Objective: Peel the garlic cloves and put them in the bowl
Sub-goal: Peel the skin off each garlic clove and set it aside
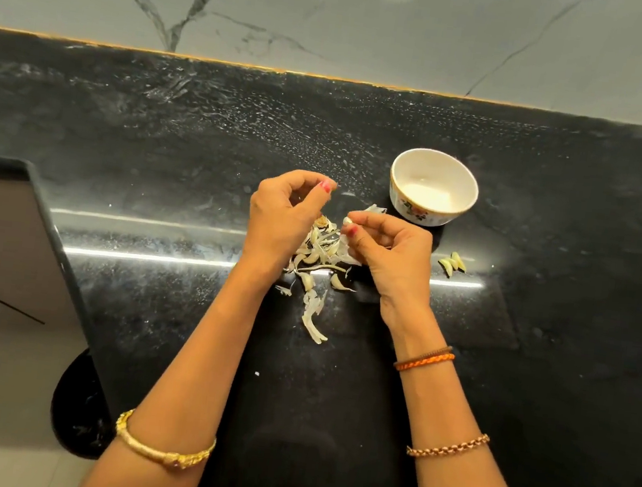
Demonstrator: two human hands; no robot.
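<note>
A small white bowl (434, 186) with a flower print stands on the black countertop (163, 135), right of and beyond my hands; nothing shows inside it. My right hand (391, 252) pinches a garlic clove (348, 221) between thumb and fingertips. My left hand (284, 216) is raised with curled fingers, thumb and forefinger together as if pinching a thin bit of skin; what it holds is too small to tell. Below and between the hands lies a heap of garlic cloves and papery skins (319, 259). Two or three peeled yellowish cloves (453, 263) lie right of my right hand.
A strip of peel (314, 319) trails toward me from the heap. The counter's left edge (63, 252) drops to the floor, with a dark round object (81, 408) below it. A marble-patterned wall (339, 15) backs the counter.
</note>
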